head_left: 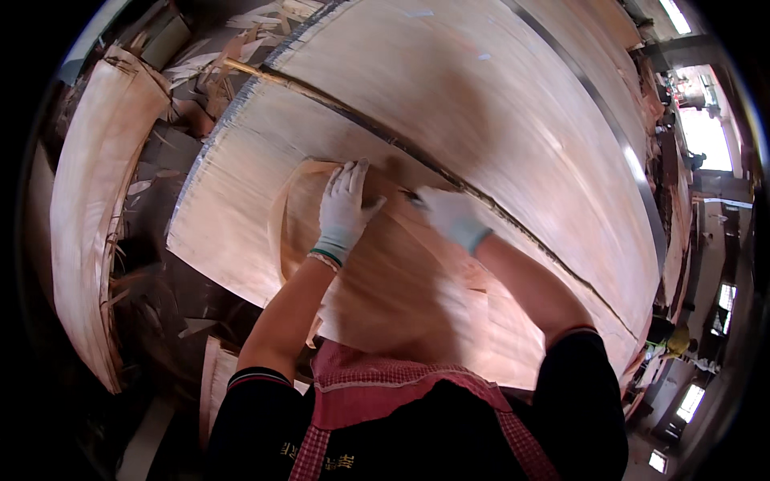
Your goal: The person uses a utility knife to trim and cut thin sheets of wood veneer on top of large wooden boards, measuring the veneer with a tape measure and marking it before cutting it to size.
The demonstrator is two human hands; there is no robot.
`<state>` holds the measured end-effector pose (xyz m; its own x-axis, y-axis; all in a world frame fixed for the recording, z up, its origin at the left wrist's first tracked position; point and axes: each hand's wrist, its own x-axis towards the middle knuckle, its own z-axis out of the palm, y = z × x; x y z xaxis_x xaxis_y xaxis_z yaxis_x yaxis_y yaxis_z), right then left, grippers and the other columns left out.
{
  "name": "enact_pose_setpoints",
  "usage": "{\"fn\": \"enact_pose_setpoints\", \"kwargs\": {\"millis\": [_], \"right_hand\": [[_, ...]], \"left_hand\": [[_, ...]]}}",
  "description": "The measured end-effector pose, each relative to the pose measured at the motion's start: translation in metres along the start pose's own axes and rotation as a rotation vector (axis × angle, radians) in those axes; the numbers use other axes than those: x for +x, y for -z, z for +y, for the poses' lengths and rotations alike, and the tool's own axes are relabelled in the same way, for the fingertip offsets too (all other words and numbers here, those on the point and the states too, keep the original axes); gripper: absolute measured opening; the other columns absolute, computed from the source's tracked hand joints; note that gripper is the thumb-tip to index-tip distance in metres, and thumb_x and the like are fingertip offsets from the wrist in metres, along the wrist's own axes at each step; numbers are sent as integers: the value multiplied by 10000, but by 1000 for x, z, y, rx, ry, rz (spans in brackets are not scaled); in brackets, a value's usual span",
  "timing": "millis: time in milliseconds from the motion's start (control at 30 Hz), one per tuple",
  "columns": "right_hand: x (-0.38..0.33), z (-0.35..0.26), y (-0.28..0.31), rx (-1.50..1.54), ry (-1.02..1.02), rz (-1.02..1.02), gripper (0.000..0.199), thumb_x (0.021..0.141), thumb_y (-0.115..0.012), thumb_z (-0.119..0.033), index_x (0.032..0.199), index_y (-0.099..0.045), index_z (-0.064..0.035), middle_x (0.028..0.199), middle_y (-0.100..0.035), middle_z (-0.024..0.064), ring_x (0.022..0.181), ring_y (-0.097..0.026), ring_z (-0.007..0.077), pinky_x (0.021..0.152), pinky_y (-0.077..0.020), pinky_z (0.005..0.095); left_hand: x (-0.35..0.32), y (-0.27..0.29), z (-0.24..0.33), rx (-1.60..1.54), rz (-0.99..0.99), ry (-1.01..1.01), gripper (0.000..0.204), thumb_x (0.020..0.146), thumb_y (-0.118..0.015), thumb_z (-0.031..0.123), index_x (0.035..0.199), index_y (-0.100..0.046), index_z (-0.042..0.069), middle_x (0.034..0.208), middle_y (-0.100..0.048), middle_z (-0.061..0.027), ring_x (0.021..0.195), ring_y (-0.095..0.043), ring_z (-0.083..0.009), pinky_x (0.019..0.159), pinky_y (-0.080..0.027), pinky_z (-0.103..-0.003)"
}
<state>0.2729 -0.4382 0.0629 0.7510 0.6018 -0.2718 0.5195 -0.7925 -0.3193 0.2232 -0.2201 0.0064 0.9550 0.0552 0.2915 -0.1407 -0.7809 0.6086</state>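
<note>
Veneer patch pressed flat by open left hand; right hand blurred at dark seam, grip can't be told. Patch seems laid, not yet fixed.

The white-gloved right hand is smeared by motion blur, so whether its fingers grip anything cannot be told. The loose pale veneer sheet runs out of sight beneath the person's red checked apron at its near edge. Far right, a small figure in yellow is too small to make out.
</note>
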Motion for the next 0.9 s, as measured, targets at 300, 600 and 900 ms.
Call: {"fn": "enact_pose_setpoints", "kwargs": {"millis": [300,600,900], "right_hand": [[-45,10,-38,-136,-126,94,175,881,-501,-227,954,-546,-74,712,-649,167,657,-648,349,571,-498,469],[-159,38,-22,-75,-548,480,354,887,-561,-316,1127,-459,-77,1145,-561,206,814,-630,383,670,-504,508],[-204,-26,13,175,-399,526,220,826,-648,-151,1027,-602,-73,893,-629,136,852,-630,310,742,-499,413]], "left_hand": [[0,-4,-5,85,-1,-73,495,753,-725,276,1161,-592,28,1202,-570,-129,1212,-476,-311,1041,-364,-439],[2,-1,1,165,-79,-48,524,764,-715,310,1192,-570,46,1271,-520,-99,1242,-443,-278,1081,-321,-435],[27,7,37,708,-151,-459,408,845,-535,129,1249,-490,104,1188,-557,-89,1153,-533,-229,1057,-335,-403]]}}
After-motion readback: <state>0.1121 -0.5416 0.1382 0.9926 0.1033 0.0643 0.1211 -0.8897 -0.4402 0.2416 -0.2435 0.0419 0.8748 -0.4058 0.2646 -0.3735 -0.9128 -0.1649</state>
